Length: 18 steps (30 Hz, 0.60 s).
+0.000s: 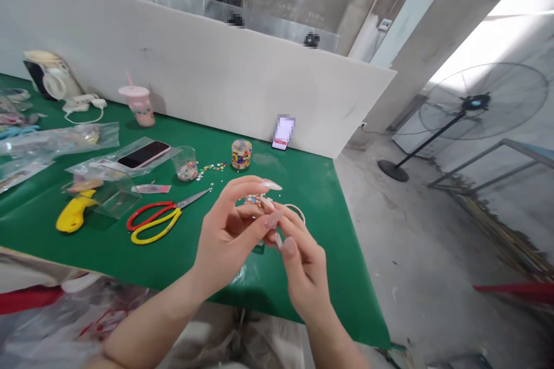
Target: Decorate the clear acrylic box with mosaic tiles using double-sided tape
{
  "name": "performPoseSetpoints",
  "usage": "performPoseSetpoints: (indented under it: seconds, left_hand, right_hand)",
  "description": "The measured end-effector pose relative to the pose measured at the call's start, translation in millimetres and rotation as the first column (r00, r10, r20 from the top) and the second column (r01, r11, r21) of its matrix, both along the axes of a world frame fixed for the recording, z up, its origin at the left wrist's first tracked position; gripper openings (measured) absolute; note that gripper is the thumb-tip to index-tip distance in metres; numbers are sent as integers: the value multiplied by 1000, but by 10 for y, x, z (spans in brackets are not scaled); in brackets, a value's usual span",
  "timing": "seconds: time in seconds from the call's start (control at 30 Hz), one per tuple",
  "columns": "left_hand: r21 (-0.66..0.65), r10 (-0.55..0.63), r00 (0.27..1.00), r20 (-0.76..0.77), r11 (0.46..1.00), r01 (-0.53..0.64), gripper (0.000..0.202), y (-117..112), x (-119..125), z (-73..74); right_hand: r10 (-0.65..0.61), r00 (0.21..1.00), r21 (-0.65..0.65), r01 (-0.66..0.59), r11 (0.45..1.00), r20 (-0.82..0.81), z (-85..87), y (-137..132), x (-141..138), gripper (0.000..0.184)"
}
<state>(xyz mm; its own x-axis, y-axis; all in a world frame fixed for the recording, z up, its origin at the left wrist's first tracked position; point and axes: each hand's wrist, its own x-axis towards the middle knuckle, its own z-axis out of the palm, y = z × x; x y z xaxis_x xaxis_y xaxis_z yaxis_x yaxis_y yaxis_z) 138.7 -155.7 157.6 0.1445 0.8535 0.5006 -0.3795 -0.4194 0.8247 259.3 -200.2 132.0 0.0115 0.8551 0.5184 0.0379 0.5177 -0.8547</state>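
Note:
Over the green table my left hand [236,222] and my right hand [305,268] meet, fingertips touching. The left thumb and fingers are bent in a pinch, with the index finger stretched above. Small shiny beaded bits [253,200] show between the left fingers; their exact kind is unclear. My right hand is closed too, its thumb pressed to its fingers, and what it grips is hidden. A pale ring-shaped thing [298,212] shows partly behind the right fingers. Just beyond stands a round stack of multicoloured beads [241,154]. Left of my hands lie scissors [167,216] with red and yellow handles.
A clear cup of beads [187,166] stands beside loose beads [212,168]. Further left are a yellow-handled tool [73,213], a clear box [116,196], a phone [144,154] and a pink cup [141,106]. A lit phone [283,131] leans on the white partition [208,81].

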Motion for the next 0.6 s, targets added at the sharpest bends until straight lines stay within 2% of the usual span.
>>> performPoseSetpoints:
  seconds: [0.1,0.2,0.33,0.43,0.53,0.6]
  left_hand:
    - [13,13,999,43,1000,-13,32,-15,64,16]
    - [15,36,997,73,999,-37,35,-41,103,22]
    - [29,59,996,71,998,-61,41,-73,162,46]
    - [55,112,992,48,992,-115,39,-75,224,67]
    - [132,200,975,93,969,-211,35,-76,240,57]
    - [213,308,939,151,918,-335,21,-95,186,48]
  right_hand:
    - [-17,989,-32,12,999,-149,-19,-32,-118,34]
    - [-27,945,-93,-3,996,-325,34,-16,-193,35]
    - [12,855,-201,-135,970,-518,185,28,-233,28]
    - [28,795,-211,-194,958,-606,262,39,-241,21]
    - [-29,777,-221,-143,965,-629,274,46,-243,18]
    - [-105,793,-237,-52,970,-601,256,56,-234,18]
